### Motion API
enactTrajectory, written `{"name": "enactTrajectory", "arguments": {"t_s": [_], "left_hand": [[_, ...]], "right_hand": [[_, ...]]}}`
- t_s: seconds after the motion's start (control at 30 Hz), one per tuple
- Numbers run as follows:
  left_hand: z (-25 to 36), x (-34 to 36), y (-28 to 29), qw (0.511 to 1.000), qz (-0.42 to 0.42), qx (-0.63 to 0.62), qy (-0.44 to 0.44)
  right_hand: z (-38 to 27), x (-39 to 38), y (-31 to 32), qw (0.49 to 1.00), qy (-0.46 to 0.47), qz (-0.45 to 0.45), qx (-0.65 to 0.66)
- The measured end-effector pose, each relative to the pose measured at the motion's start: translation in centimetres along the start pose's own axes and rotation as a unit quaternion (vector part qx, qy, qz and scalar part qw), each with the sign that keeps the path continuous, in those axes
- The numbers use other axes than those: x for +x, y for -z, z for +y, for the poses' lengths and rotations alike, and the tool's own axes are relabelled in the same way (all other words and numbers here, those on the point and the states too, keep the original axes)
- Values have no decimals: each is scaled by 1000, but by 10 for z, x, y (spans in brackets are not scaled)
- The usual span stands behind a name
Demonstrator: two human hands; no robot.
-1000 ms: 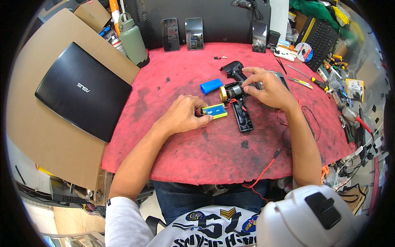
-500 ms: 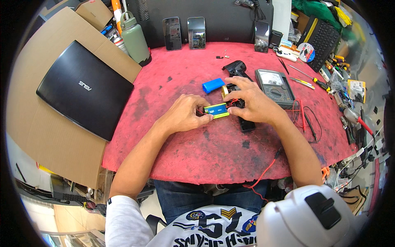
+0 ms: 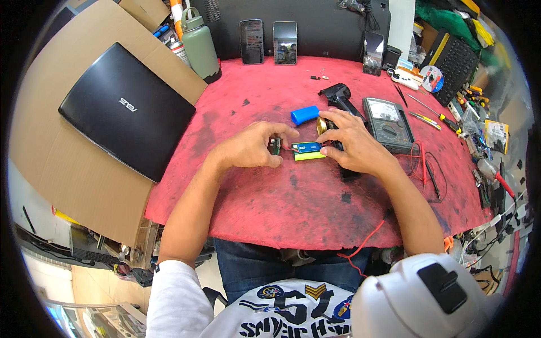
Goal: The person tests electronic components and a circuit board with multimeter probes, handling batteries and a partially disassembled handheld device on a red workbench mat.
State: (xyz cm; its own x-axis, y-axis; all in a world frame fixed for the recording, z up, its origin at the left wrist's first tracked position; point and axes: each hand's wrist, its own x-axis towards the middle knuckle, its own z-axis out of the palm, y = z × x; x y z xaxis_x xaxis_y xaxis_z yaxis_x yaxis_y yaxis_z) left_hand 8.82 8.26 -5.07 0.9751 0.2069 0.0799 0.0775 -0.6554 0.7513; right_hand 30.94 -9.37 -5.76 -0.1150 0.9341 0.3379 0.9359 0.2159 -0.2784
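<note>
My left hand [image 3: 248, 146] is closed, thumb and fingers gripping a small green circuit board [image 3: 275, 146]. Red wires run from that board toward a yellow-green battery pack [image 3: 309, 156] with a blue panel [image 3: 307, 147] on top. My right hand [image 3: 359, 142] pinches the pack's right end between thumb and finger. Its other fingers rest by a round gold-coloured part [image 3: 321, 125], which is partly covered. Just behind lies a blue wrapped battery pack [image 3: 305, 115]. A black gun-shaped housing [image 3: 340, 97] lies beyond my right hand, and more black casing is mostly hidden under that hand.
An analog multimeter [image 3: 389, 125] with red and black leads stands right of my hands. A closed black laptop [image 3: 127, 112] lies on cardboard at left. Phones [image 3: 285, 44] and a green bottle [image 3: 201, 49] stand at the back; screwdriver [image 3: 449, 125] and tweezers [image 3: 400, 95] lie far right.
My left hand has come off the yellow-green pack's left end and now holds the small board apart from it. My right hand stays at the pack. The whole view has shifted slightly.
</note>
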Motion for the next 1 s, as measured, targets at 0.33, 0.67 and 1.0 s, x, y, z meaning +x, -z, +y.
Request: {"name": "enactTrajectory", "arguments": {"t_s": [0.33, 0.67, 1.0], "left_hand": [[4, 9, -28, 985, 107, 121, -67], [3, 12, -28, 987, 112, 96, -56], [1, 12, -28, 990, 101, 85, -53]], "right_hand": [[3, 1, -7, 1000, 9, 26, -2], [4, 4, -14, 999, -4, 46, -12], [1, 6, -13, 999, -12, 45, -15]]}}
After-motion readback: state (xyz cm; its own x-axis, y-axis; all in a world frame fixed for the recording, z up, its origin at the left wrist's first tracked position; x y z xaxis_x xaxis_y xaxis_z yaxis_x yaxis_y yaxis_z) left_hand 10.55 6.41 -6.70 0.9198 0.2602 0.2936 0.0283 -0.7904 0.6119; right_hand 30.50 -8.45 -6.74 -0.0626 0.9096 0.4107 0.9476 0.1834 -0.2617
